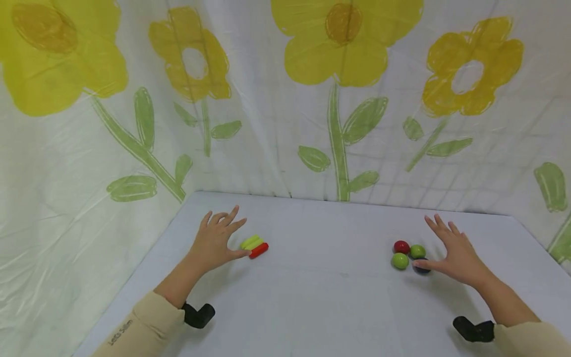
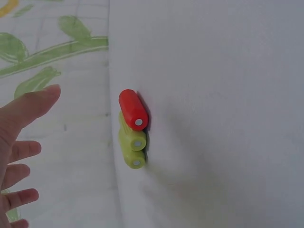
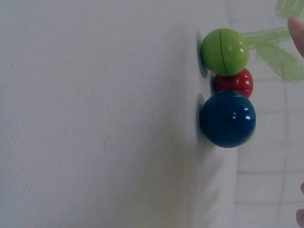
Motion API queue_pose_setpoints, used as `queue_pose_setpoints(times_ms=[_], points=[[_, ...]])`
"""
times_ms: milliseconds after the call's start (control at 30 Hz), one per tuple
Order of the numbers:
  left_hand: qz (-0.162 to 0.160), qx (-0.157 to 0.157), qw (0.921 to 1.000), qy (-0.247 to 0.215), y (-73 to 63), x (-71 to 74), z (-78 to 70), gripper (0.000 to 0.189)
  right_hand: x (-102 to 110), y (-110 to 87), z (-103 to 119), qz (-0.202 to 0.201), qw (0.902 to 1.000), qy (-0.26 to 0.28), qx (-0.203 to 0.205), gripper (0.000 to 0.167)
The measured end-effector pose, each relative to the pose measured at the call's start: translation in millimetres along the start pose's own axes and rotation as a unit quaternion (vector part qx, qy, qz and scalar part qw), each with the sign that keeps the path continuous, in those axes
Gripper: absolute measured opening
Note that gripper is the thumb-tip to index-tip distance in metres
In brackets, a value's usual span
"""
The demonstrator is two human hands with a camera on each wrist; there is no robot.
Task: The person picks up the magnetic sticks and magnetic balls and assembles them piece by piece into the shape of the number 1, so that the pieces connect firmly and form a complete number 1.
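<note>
My left hand (image 1: 214, 243) hovers with spread fingers beside three short rounded rods, holding nothing. A red rod (image 1: 258, 250) lies nearest, side by side with two yellow-green rods (image 1: 252, 241); the left wrist view shows a pale round dot in the end of the red rod (image 2: 132, 109) and of each other one. On the right, my right hand (image 1: 459, 255) is likewise spread and holds nothing. Its thumb overlaps a dark blue ball (image 1: 422, 270) in the head view. Clustered there are a red ball (image 1: 401, 247) and two glossy green balls (image 1: 400, 261), each with a seam.
The white table (image 1: 321, 297) meets a hanging white sheet (image 1: 263, 148) painted with yellow flowers along its back and left edges. Black curved pieces (image 1: 199, 316) stick out by both beige sleeves (image 1: 147, 322). A wide stretch of table separates the rods from the balls.
</note>
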State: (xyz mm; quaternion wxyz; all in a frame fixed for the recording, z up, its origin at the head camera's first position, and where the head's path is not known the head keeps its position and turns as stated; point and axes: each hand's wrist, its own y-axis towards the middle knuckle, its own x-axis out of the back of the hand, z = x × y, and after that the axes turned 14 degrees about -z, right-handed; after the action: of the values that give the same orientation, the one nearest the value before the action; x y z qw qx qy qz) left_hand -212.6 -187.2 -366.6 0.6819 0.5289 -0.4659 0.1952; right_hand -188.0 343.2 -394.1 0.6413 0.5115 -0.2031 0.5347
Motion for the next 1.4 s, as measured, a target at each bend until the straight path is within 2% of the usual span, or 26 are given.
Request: queue_pose_setpoints(times_ms=[133, 300, 433, 733, 1033, 1267, 1400], points=[[0.001, 0.050, 0.9970, -0.059, -4.8, -5.1, -3.0, 0.068, -1, -1.9, 2, 0.012, 0.9992, 0.013, -0.037, 0.101], [0.015, 0.104, 0.9880, -0.113, -9.1, -11.6, -7.4, 0.060, 0, -5.5, 5, 0.016, 0.9960, 0.040, -0.078, 0.095], [0.023, 0.141, 0.9783, -0.150, -10.3, -16.7, -11.1, 0.055, 1, -9.6, 8, 0.022, 0.9921, 0.043, -0.116, 0.096], [0.040, 0.214, 0.9545, -0.203, -13.5, -28.2, -15.5, 0.050, -1, -20.0, 11, 0.031, 0.9823, 0.014, -0.184, 0.093], [0.035, 0.276, 0.9256, -0.256, -17.0, -41.9, -19.6, 0.042, -8, -30.1, 6, 0.004, 0.9808, 0.046, -0.189, 0.083], [0.033, 0.311, 0.8968, -0.313, -18.6, -55.0, -23.1, 0.038, -11, -35.6, 3, 0.006, 0.9773, 0.067, -0.201, 0.080], [0.033, 0.318, 0.8888, -0.328, -18.5, -61.6, -23.5, 0.034, -13, -38.5, 2, 0.007, 0.9741, 0.074, -0.214, 0.079]])
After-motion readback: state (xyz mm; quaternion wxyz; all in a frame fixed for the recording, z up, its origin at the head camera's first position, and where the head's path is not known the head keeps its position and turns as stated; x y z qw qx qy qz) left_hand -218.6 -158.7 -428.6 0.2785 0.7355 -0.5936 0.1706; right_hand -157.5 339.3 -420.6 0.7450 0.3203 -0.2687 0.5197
